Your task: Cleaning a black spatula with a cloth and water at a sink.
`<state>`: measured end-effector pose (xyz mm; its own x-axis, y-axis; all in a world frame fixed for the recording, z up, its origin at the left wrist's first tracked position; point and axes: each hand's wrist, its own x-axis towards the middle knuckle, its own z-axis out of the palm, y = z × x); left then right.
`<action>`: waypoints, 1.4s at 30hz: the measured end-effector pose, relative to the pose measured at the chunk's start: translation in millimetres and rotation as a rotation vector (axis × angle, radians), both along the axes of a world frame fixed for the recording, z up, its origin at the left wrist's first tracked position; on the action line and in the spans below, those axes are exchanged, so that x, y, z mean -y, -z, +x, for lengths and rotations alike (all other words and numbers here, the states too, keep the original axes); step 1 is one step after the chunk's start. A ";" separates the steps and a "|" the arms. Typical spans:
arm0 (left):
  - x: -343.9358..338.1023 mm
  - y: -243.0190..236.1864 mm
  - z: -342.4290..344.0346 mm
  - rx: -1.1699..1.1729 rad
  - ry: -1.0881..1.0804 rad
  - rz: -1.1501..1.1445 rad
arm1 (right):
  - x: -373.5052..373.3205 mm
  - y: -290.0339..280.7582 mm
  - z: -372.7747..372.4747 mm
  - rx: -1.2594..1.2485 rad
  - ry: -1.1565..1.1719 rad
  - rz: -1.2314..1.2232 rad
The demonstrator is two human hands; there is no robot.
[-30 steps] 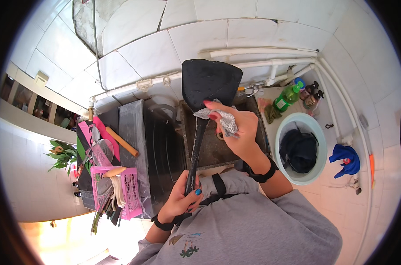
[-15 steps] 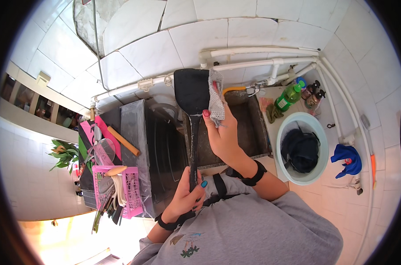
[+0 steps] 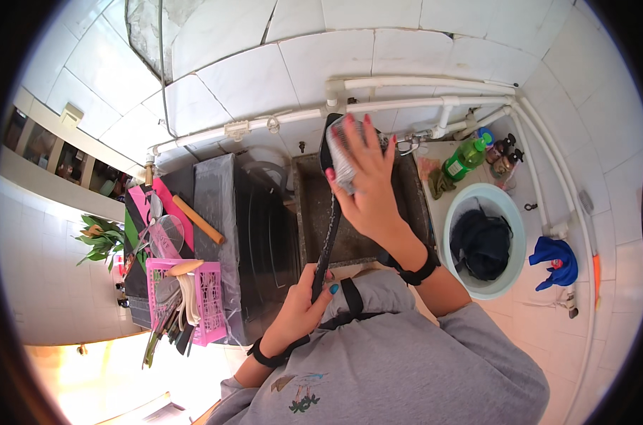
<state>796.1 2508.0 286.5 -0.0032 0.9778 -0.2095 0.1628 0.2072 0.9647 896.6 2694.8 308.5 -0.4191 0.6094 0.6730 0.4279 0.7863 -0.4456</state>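
In the head view, my left hand (image 3: 296, 312) is closed round the lower handle of a long black spatula (image 3: 327, 241), held raised in front of the stone sink basin (image 3: 406, 227). My right hand (image 3: 369, 195) lies over the spatula's broad head, fingers stretched and spread across a pale mesh cloth (image 3: 342, 170) pressed against it. Much of the head is hidden under cloth and hand.
A dark appliance (image 3: 264, 234) stands left of the basin, beside a pink utensil basket (image 3: 211, 304). At right are a green bottle (image 3: 463, 159), a pale blue tub (image 3: 451, 269) holding dark fabric and a hanging blue cloth (image 3: 551, 258). Pipes (image 3: 388, 105) run along the tiled wall.
My right hand has moved from gripping the cloth at the head's lower part and edge to spreading its fingers over the cloth across the head. My left hand still holds the handle.
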 end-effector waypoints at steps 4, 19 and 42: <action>2.5 -14.8 -6.6 0.187 -0.062 -0.101 | 3.8 3.7 3.7 0.167 -0.278 0.031; -0.7 -16.0 -29.5 -0.149 0.004 0.071 | -17.5 2.4 -1.4 -0.523 -0.113 -0.113; -16.2 -13.8 -27.6 1.037 -0.127 -0.234 | 48.1 14.7 -9.7 -0.397 -0.703 -0.143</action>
